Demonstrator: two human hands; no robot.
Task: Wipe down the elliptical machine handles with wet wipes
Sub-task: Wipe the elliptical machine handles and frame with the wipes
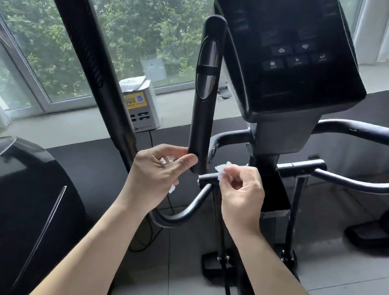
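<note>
The upright handle [205,92] stood just left of the console [287,54]. Its long axis ran nearly vertical, and its lower end came down right between your two hands. Your left hand [157,174] was the nearer one: its thumb and forefinger closed round that lower end, and a white scrap [169,161] showed inside the curled fingers, with more white poking out under the palm. Your right hand [242,194] sat just to the right of the handle, apart from it, and pinched the wet wipe [222,169] between thumb and fingertips, above the short crossbar [207,177]. I couldn't tell whether the white in both hands was one sheet or two.

Almost the whole grip lay above your hands, so I judged that the wiping stroke had to run upward along that axis, with the left hand best placed to start it.

Further out, a long black swing arm [83,36] slanted across the window at the left. A white box [140,106] with a yellow label sat on the sill behind it.
</note>
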